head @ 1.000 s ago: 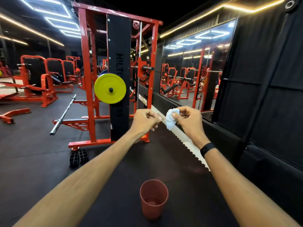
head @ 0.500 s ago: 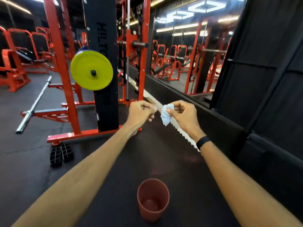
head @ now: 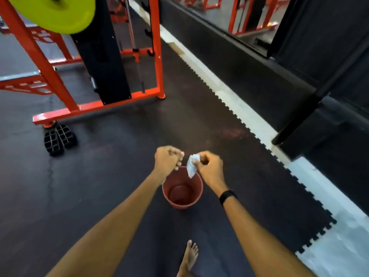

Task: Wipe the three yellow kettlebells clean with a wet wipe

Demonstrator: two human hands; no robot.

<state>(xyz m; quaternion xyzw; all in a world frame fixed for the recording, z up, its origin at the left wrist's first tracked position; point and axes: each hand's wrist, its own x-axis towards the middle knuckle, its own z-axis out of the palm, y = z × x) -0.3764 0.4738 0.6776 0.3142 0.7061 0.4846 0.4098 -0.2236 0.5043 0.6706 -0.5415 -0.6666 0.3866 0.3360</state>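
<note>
Right hand (head: 209, 168) pinches crumpled white wet wipe (head: 192, 166) over terracotta plastic bucket (head: 182, 202) on black rubber floor. Left hand (head: 167, 159) fisted, empty, just beside the wipe. Kettlebells out of frame.

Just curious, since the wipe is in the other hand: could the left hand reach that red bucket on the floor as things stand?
Probably yes. The left hand hovers just above the red bucket, its fingers curled but apparently empty, with nothing between them. It would need to come down some way.
</note>
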